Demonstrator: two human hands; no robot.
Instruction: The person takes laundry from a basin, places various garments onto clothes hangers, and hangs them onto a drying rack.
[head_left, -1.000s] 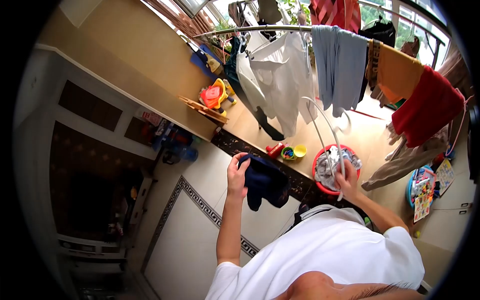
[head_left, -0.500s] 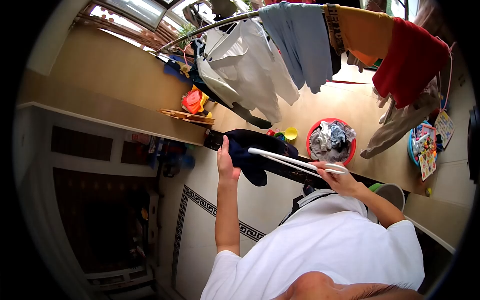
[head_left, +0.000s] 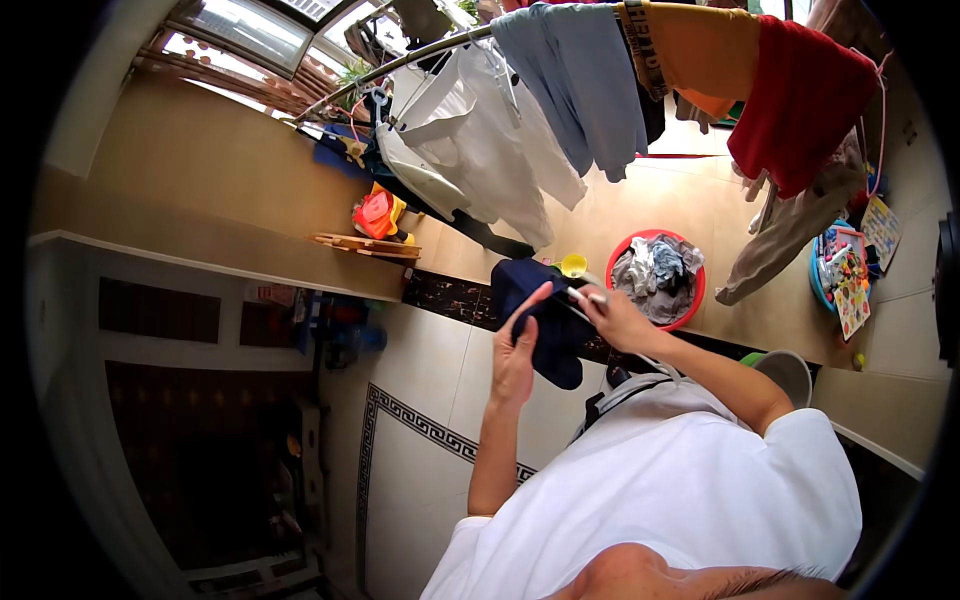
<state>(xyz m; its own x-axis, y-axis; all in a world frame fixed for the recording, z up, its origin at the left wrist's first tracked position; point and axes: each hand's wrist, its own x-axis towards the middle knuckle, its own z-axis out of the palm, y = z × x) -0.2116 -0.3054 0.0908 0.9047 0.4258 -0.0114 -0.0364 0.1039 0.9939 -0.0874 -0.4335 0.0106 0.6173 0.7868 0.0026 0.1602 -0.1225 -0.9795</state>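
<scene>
A dark navy garment (head_left: 556, 352) hangs bunched in front of my body. My left hand (head_left: 514, 366) grips its near edge, thumb and fingers pinching the cloth. In my right hand (head_left: 622, 322) is a white clothes hanger (head_left: 577, 299), held close against the garment. One end of the hanger is tucked at the cloth's opening; how far it reaches inside is hidden by the fabric and my fingers.
Overhead, a drying pole (head_left: 430, 50) carries a white shirt (head_left: 465, 135), light blue trousers (head_left: 575, 85), orange shorts (head_left: 700, 55) and a red garment (head_left: 800, 100). A red basin (head_left: 699, 300) of laundry stands on the floor beyond a dark threshold (head_left: 450, 300). A toy tub (head_left: 822, 285) is at right.
The hanger has moved left to the navy garment, and more of it is now hidden by cloth and hand. My left hand and the garment have shifted right, bringing both hands close together.
</scene>
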